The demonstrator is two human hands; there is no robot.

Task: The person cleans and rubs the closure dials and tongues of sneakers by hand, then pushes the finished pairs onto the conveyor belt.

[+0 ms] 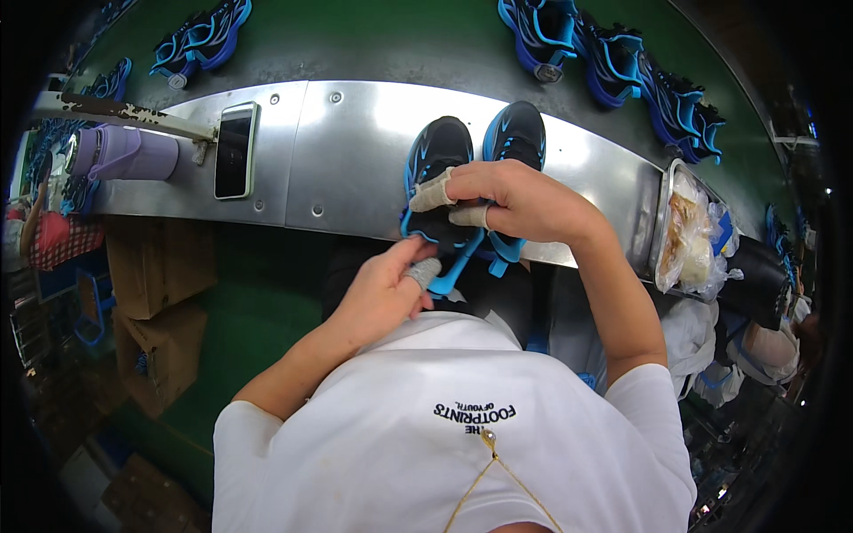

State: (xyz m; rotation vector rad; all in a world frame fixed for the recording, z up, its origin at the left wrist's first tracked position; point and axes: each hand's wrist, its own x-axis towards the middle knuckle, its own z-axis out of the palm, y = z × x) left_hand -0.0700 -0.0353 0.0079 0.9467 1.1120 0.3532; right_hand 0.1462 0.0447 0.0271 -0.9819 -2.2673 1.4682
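Two black sneakers with blue trim lie side by side, toes pointing away from me, on the metal ledge's near edge. My right hand [520, 200] reaches across the right sneaker [517, 131]. Its thumb and a finger, in beige finger covers, close on the tongue area of the left sneaker [444, 142]. My left hand [386, 282] is at that same shoe's near left side, fingers bent against the collar. One of its fingers wears a grey cover. My fingers partly hide the left shoe's opening, so the exact grip is hard to see.
A phone [235, 151] and a lilac insulated mug [133, 153] stand left on the metal ledge [346, 151]. A metal tray [666, 222] with plastic bags is at right. More sneakers [613, 67] sit on the green surface beyond. Cardboard boxes [160, 266] stand below left.
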